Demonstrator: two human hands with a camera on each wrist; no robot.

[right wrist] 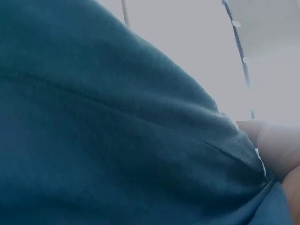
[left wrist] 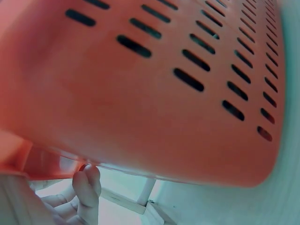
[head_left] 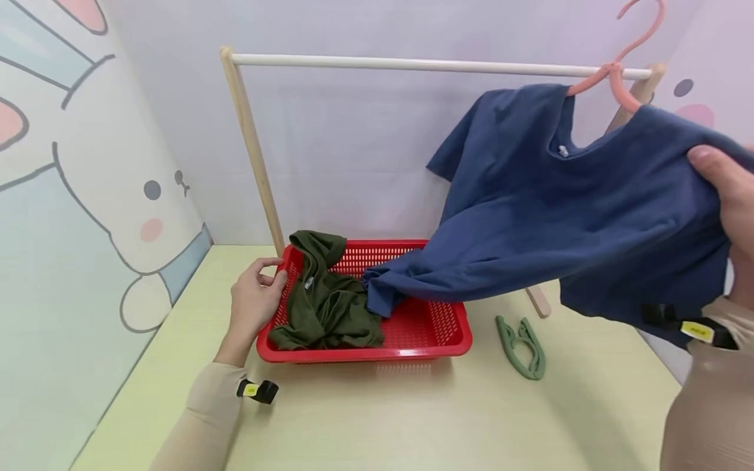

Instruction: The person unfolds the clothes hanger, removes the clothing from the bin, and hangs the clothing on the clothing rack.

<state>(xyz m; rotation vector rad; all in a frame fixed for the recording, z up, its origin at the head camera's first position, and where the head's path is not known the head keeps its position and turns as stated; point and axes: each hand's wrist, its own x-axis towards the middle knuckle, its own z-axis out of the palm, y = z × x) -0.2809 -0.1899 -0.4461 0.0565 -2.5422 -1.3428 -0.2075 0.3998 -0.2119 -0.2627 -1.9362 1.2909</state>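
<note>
A navy blue T-shirt (head_left: 559, 209) hangs spread on a pink hanger (head_left: 626, 95) at the upper right of the head view. My right hand (head_left: 735, 203) grips its shoulder, thumb in front and the other fingers hidden by the cloth. The shirt's hem trails down into a red basket (head_left: 365, 355), beside a crumpled dark green shirt (head_left: 338, 307). At the basket's left rim, my left hand (head_left: 254, 297) pinches the edge with thumb and fingers. The left wrist view shows the slotted basket wall (left wrist: 140, 112) close up. Blue cloth (right wrist: 117, 131) fills most of the right wrist view.
Behind the basket stands a rack with wooden posts (head_left: 253, 144) and a white rod (head_left: 383, 63); the hanger hook rises in front of the rod's right end. A folded green hanger (head_left: 524, 350) lies on the pale table (head_left: 412, 418), right of the basket. Walls close in the back and sides.
</note>
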